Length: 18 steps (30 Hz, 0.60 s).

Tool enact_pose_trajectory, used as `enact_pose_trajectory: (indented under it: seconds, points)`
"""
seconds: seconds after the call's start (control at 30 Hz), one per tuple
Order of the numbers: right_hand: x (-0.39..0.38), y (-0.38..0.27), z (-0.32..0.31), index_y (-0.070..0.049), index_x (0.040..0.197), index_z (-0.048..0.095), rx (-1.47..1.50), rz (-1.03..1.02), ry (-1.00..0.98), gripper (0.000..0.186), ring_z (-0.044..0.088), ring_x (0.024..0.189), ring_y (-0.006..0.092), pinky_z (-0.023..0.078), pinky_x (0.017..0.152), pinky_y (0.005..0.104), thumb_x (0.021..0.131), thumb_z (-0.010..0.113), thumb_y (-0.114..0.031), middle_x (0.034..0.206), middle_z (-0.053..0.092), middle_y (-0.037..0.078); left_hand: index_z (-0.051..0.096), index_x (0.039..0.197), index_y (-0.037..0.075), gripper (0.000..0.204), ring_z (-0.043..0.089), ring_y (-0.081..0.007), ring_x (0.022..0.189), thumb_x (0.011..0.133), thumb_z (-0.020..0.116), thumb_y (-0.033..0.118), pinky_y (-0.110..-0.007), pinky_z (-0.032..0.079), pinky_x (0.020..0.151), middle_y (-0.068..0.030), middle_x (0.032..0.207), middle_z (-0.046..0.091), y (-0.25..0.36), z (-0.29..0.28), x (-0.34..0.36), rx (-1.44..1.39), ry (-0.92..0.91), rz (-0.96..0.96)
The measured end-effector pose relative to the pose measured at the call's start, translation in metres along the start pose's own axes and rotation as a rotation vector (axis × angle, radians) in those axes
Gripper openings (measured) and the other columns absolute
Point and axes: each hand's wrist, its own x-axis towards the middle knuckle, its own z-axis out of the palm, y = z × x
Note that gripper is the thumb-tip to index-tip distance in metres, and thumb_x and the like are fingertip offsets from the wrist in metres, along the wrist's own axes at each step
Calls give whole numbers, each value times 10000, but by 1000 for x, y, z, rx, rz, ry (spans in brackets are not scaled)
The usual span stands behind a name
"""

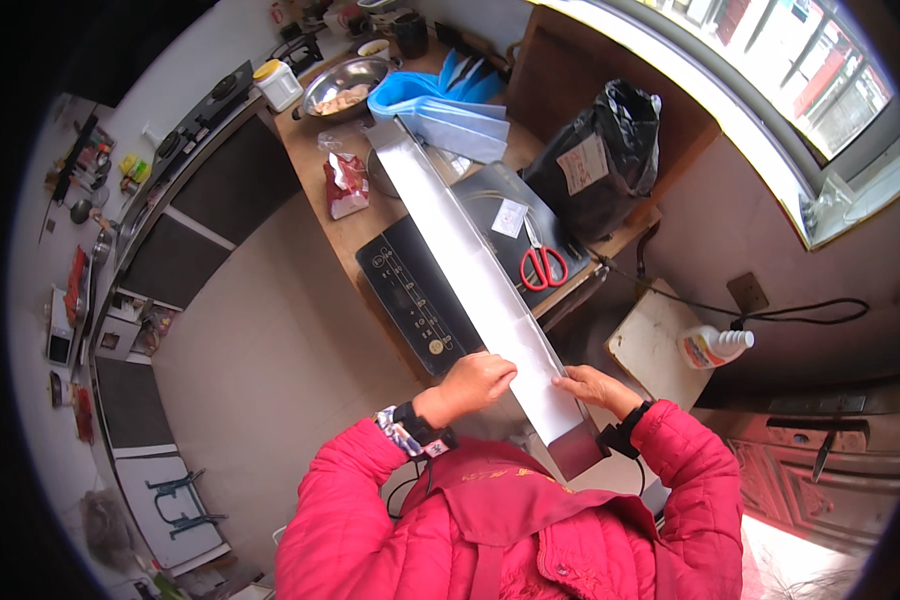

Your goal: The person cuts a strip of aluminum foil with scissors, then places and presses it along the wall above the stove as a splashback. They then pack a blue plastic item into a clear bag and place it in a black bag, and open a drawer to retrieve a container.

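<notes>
A long, narrow metal tray (448, 232) with a white inside and a dark near end slants from the table to my body. My right hand (600, 388) grips its right side wall, the thumb over the rim. At the left rim my left hand (473, 384) is closed, the fingers pinched together over the tray's white surface; what they hold, if anything, is too small to make out. The tray lies across a black induction cooker (417, 300). Red-handled scissors (542, 268) and a small white packet (509, 217) rest on a dark panel to its right.
A steel bowl (320, 104), a yellow-lidded jar (278, 86), blue plastic sheeting (425, 95) and a red tissue pack (346, 190) occupy the table's far part. A black bag (610, 160) stands right. A white spray bottle (710, 347) is on a low stand.
</notes>
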Motion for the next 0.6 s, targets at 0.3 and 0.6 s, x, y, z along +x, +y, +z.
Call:
enact_pose_trajectory:
  seconds: [0.3, 0.6]
  points:
    - [7, 6, 10, 78, 913, 589, -10, -77, 39, 489, 563, 711, 203, 449, 659, 355, 913, 479, -398, 748, 601, 149, 638, 828, 48, 171, 613, -294, 716, 826, 583, 210, -368, 495, 616, -125, 763, 631, 5, -4, -74, 6, -128, -343]
    - [16, 1, 67, 107, 909, 571, 72, -26, 105, 490, 586, 714, 260, 458, 654, 386, 916, 476, -373, 765, 611, 204, 619, 997, 59, 346, 618, -328, 778, 910, 475, 361, -365, 488, 688, -163, 840, 638, 25, 13, -130, -282, -311, -612]
